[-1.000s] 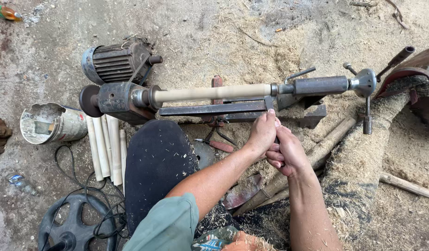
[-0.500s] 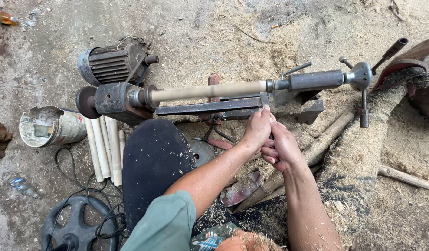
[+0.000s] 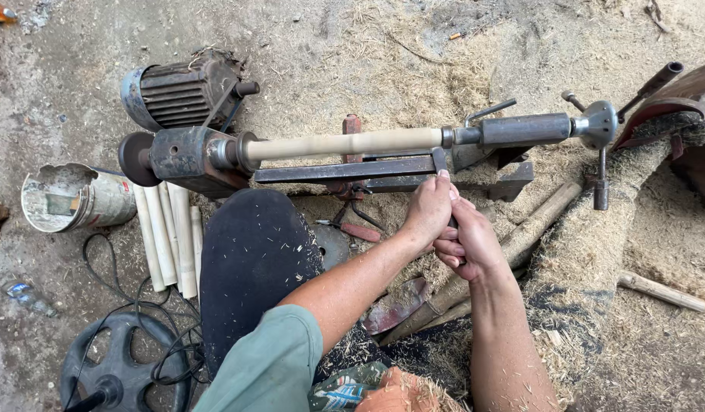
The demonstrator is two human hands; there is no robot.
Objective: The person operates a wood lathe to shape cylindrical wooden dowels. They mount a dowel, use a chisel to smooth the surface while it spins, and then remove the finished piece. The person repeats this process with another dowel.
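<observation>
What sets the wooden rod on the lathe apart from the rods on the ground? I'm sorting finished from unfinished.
The mounted rod lies crosswise, clamped at both ends on the lathe; the loose rods lie bundled on the ground beside a can. The mounted rod is single, with both hands close by; the loose rods are several and untouched. All are pale, round wood.

My left hand [image 3: 429, 210] and right hand [image 3: 468, 246] hide the chisel's [image 3: 440, 162] handle. Near left, the black wheel [image 3: 119, 366] runs off the edge; far right, a rusty blade [image 3: 677, 99] too.
</observation>
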